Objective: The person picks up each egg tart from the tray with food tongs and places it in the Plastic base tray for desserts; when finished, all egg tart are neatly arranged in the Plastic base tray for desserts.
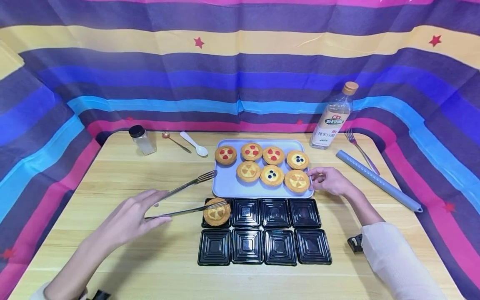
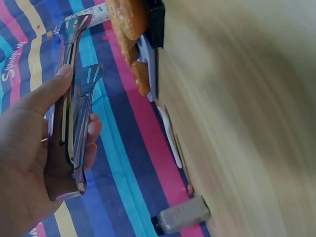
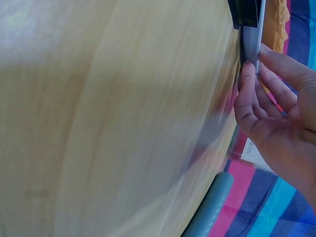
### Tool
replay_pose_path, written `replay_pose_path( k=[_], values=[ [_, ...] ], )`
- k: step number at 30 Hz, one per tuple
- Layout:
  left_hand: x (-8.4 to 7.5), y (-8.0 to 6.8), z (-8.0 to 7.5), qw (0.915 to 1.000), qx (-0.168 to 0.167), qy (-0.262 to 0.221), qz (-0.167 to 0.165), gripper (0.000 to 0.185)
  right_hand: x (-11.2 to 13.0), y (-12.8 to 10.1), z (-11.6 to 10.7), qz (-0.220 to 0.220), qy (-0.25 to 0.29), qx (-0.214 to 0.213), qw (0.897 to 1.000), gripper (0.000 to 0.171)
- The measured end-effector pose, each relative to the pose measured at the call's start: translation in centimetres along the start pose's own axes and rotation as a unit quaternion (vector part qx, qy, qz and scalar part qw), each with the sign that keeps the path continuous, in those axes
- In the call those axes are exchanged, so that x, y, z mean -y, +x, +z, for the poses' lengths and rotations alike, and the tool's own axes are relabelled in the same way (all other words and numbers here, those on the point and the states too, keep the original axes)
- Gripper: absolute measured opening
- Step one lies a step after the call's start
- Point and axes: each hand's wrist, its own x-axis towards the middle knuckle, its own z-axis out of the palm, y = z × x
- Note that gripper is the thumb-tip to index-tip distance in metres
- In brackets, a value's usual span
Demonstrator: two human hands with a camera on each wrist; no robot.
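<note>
My left hand [image 1: 131, 214] grips metal tongs [image 2: 69, 118], whose two arms are spread apart. One tip of the tongs overlaps a tart [image 1: 216, 211] in the head view; this tart sits in the far-left black square tray [image 1: 245, 212] row's first compartment. At the right edge of the pale lavender platter [image 1: 225, 187], my right hand [image 1: 330, 181] pinches the rim between thumb and fingers. On the platter lie several tarts, some with red berry pieces [image 1: 226, 154], some with blueberries [image 1: 271, 175], others with a wedge pattern [image 1: 297, 181].
Black square trays [image 1: 279, 246] stand in two rows before the platter. Behind, left, are a black-capped jar [image 1: 143, 140], a small metal spoon [image 1: 177, 142] and a white spoon [image 1: 194, 144]. To the right are a vinegar bottle [image 1: 331, 118], a fork [image 1: 361, 151] and a grey-blue rod [image 1: 378, 181].
</note>
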Motion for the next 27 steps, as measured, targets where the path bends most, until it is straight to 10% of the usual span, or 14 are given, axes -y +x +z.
replay_pose_path(
  k=[27],
  values=[
    [0.4,9.5,5.3,0.9966,0.075,-0.004,0.035,0.055,0.3,0.0,0.1,0.019,0.007,0.000,1.000,0.050]
  ],
)
